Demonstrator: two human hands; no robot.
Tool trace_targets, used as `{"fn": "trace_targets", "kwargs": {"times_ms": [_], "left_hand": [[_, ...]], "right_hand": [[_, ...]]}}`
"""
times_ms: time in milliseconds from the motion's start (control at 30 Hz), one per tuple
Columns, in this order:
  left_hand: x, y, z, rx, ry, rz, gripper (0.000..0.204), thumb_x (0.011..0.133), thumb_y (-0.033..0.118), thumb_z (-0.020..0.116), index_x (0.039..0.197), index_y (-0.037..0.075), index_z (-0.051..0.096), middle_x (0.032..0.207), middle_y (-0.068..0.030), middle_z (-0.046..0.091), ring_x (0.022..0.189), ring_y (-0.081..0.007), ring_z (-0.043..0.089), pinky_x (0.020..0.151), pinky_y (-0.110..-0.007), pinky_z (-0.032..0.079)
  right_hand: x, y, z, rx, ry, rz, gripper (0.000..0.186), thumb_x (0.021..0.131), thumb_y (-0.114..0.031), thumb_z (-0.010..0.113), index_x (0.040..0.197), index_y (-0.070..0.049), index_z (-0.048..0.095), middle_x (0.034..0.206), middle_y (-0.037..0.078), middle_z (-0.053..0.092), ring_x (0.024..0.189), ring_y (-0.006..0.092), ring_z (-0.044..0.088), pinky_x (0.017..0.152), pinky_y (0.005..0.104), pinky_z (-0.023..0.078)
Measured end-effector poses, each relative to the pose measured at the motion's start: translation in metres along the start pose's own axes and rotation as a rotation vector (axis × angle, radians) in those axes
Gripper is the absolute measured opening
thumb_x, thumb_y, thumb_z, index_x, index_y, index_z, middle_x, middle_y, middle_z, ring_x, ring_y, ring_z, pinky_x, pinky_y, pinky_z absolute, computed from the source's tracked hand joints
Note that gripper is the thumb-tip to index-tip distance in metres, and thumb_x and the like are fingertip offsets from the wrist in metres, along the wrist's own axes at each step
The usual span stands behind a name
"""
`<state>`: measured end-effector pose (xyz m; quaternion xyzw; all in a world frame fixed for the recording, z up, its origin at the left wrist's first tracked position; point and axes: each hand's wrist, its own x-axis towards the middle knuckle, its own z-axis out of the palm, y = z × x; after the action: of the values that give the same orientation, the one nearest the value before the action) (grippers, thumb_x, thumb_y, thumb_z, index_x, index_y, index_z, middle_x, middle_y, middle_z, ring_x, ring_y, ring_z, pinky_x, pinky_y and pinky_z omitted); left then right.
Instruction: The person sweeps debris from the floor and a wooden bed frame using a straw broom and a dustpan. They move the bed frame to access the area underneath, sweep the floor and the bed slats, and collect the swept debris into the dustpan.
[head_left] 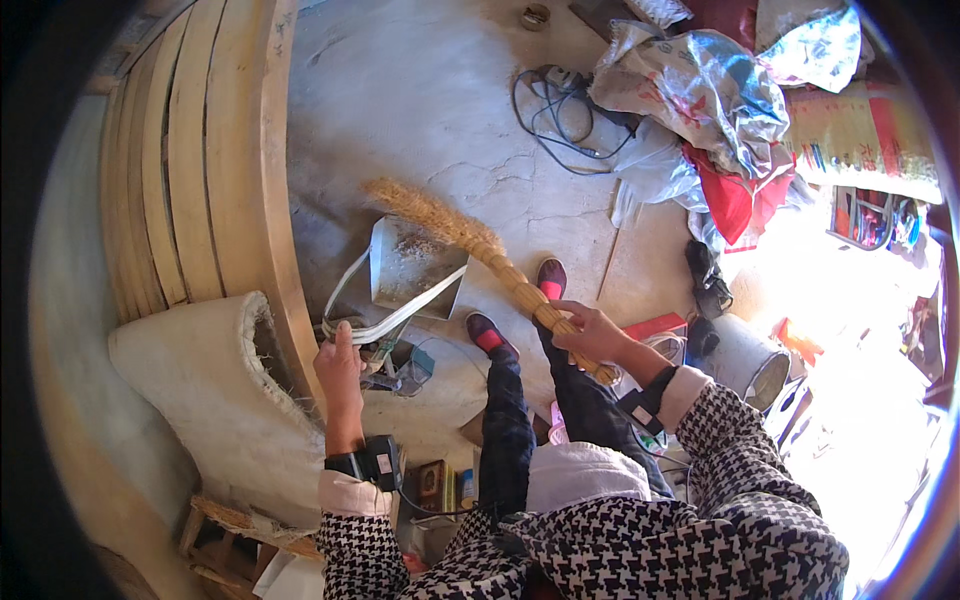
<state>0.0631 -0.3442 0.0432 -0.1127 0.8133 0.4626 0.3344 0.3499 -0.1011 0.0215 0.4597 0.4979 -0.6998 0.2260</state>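
My left hand (342, 382) is closed round the pale bent handle of a metal dustpan (388, 288). Bits of debris (415, 245) lie in the pan. In my right hand (594, 335) is the bound end of a straw broom (510, 275). The broom slants up and to the left, and its bushy head passes over the far edge of the dustpan. From this view I cannot tell whether the bristles touch the pan or the floor. Each wrist has a black device strapped on it.
Wooden slats (190, 150) and a rolled pale mat (200, 365) stand at the left. A black cable (545, 125) lies on the concrete floor. Crumpled plastic sacks (700, 90) are heaped at the far right, with a metal bucket (750, 365) nearer. My shoes (484, 330) are close to the pan.
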Motion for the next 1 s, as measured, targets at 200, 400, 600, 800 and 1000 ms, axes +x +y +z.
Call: {"fn": "trace_targets", "kwargs": {"times_ms": [200, 400, 600, 800, 1000], "left_hand": [[-0.01, 0.01, 0.004, 0.024, -0.046, 0.014, 0.043, 0.088, 0.038, 0.06, 0.062, 0.008, 0.046, 0.055, 0.0024, 0.044, 0.047, -0.006, 0.039, 0.044, -0.022, 0.034], [-0.023, 0.033, 0.019, 0.063, -0.096, 0.072, 0.038, 0.089, 0.038, 0.058, 0.066, 0.008, 0.05, 0.057, 0.0038, 0.044, 0.048, -0.0042, 0.039, 0.044, -0.018, 0.031], [-0.028, 0.051, 0.039, 0.113, -0.171, 0.14, 0.042, 0.088, 0.04, 0.06, 0.063, 0.009, 0.047, 0.056, 0.0033, 0.044, 0.047, -0.0044, 0.038, 0.044, -0.019, 0.031], [-0.042, 0.063, 0.056, 0.176, -0.281, 0.189, 0.04, 0.087, 0.04, 0.061, 0.065, 0.009, 0.049, 0.057, 0.0029, 0.045, 0.048, -0.0048, 0.039, 0.045, -0.019, 0.033], [-0.076, 0.074, 0.09, 0.227, -0.42, 0.346, 0.033, 0.088, 0.035, 0.061, 0.073, 0.007, 0.053, 0.06, 0.0031, 0.047, 0.049, -0.0041, 0.039, 0.045, -0.019, 0.033]], "right_hand": [[-0.049, 0.039, -0.038, 0.033, 0.187, -0.068, 0.058, 0.078, -0.008, 0.065, 0.131, -0.009, 0.043, 0.087, 0.005, 0.062, 0.067, 0.0098, 0.058, 0.059, 0.025, 0.05], [-0.079, 0.083, -0.072, 0.214, 0.414, -0.012, 0.052, 0.082, -0.006, 0.064, 0.13, -0.008, 0.044, 0.092, 0.003, 0.061, 0.072, 0.0098, 0.059, 0.062, 0.0246, 0.049], [-0.092, 0.117, -0.093, 0.469, 0.531, 0.071, 0.058, 0.08, -0.004, 0.066, 0.133, -0.007, 0.041, 0.084, 0.005, 0.061, 0.065, 0.0116, 0.059, 0.054, 0.0261, 0.048], [-0.129, 0.164, -0.069, 0.681, 0.507, -0.025, 0.064, 0.08, -0.003, 0.064, 0.137, -0.01, 0.036, 0.084, 0.007, 0.061, 0.062, 0.0136, 0.058, 0.051, 0.0271, 0.048], [-0.158, 0.236, -0.031, 0.722, 0.499, -0.07, 0.066, 0.081, -0.009, 0.065, 0.138, -0.008, 0.032, 0.083, 0.006, 0.061, 0.057, 0.0128, 0.056, 0.049, 0.0258, 0.046]]}}
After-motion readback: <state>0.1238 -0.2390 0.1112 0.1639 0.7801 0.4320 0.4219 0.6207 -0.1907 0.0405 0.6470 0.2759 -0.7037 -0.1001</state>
